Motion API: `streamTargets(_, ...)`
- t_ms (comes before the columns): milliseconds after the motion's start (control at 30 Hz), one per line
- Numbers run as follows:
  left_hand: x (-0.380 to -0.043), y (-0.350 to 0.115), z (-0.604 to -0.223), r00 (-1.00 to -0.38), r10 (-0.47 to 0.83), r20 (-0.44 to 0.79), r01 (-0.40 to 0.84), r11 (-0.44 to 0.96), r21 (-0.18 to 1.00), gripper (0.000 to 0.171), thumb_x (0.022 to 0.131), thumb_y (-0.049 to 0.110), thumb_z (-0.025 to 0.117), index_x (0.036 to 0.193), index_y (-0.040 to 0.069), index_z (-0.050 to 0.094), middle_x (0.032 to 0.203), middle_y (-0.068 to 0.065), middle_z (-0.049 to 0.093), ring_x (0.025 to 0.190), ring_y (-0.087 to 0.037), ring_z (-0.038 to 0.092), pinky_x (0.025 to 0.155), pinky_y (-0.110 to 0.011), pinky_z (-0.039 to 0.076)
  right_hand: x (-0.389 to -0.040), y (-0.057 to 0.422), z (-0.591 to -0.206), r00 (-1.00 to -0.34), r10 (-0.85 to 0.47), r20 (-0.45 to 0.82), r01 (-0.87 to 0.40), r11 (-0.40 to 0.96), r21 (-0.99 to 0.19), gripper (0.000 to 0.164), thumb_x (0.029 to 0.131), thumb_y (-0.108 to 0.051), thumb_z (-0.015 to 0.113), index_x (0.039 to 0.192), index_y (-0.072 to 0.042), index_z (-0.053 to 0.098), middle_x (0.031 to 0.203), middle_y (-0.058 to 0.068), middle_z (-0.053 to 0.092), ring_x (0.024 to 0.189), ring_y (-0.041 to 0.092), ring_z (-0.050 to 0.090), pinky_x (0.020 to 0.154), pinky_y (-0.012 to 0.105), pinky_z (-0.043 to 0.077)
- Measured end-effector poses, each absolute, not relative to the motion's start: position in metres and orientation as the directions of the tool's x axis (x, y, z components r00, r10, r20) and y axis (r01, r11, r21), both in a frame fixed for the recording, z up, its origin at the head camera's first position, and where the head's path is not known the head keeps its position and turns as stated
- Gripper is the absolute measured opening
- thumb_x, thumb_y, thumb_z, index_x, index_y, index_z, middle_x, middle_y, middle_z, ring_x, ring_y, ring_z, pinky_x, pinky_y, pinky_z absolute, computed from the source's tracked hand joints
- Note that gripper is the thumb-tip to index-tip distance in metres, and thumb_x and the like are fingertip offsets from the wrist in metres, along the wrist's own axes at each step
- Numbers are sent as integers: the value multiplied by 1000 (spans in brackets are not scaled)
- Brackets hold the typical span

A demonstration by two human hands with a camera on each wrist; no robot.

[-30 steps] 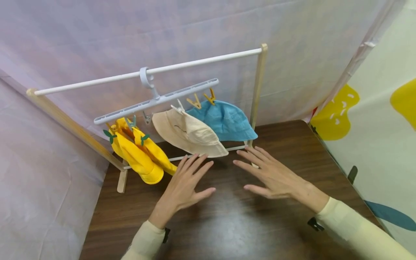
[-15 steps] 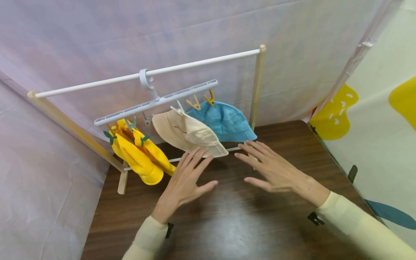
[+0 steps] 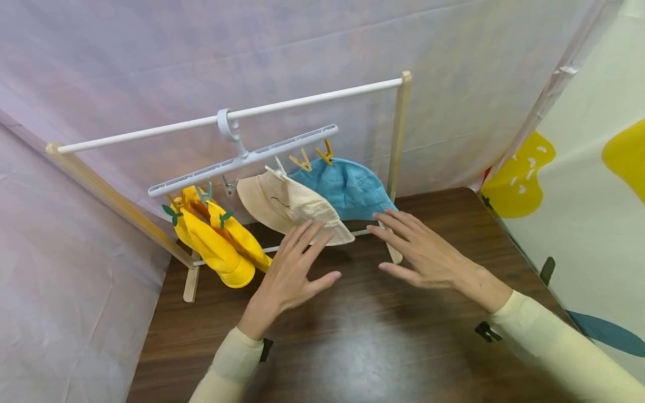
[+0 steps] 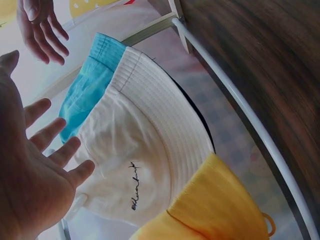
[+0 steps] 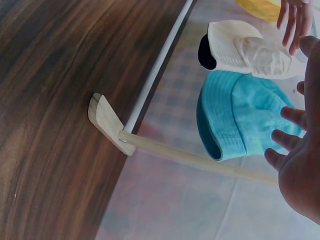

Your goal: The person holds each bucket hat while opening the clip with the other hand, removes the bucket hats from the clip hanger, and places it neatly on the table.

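Three bucket hats hang by clothespins from a pale grey hanger (image 3: 242, 159). On the left is a yellow hat (image 3: 214, 240) with small green leaves; a cream hat (image 3: 297, 204) with dark script hangs mid-row, partly over a blue hat (image 3: 347, 187) on the right. My left hand (image 3: 292, 271) is spread, palm down, in front of the cream hat, its fingertips overlapping the brim in the head view. Before the blue hat, my right hand (image 3: 428, 252) is spread too, fingertips right at its lower brim. Neither hand holds anything.
The hanger hooks over the white bar (image 3: 302, 103) of a rack with wooden posts (image 3: 400, 129). The rack stands at the back of a dark wooden table (image 3: 363, 347). Pale cloth (image 3: 478, 95) hangs behind, and a printed sheet (image 3: 569, 240) is at the right.
Both hands have moved a little forward and up toward the hats, fingers still spread. The hats and hanger look the same.
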State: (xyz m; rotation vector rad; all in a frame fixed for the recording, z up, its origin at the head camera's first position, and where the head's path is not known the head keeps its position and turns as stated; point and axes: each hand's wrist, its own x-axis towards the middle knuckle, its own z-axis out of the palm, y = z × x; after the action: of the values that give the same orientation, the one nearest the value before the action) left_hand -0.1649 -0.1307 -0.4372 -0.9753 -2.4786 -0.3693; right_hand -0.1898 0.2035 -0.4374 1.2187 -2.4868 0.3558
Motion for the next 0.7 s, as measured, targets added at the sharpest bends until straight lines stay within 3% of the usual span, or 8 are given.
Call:
streamTargets(367, -172, -124, -431, -655, 546, 523, 709, 683, 176, 76, 94, 60, 63, 156, 21, 45, 166, -8, 41, 153, -32, 40, 121, -57, 39, -198, 201, -434, -562, -678, 474, -793, 604, -76, 81, 94, -49, 67, 162, -18, 35, 170, 7, 34, 153, 40, 36, 124, 58, 31)
streamTargets(700, -180, -122, -425, -671, 513, 536, 704, 668, 242, 77, 94, 54, 67, 159, 21, 41, 164, -9, 44, 154, -28, 40, 126, -51, 35, -206, 200, -431, -556, -649, 520, -789, 609, -84, 79, 94, -46, 66, 161, -14, 38, 164, 16, 41, 151, 42, 40, 128, 54, 28)
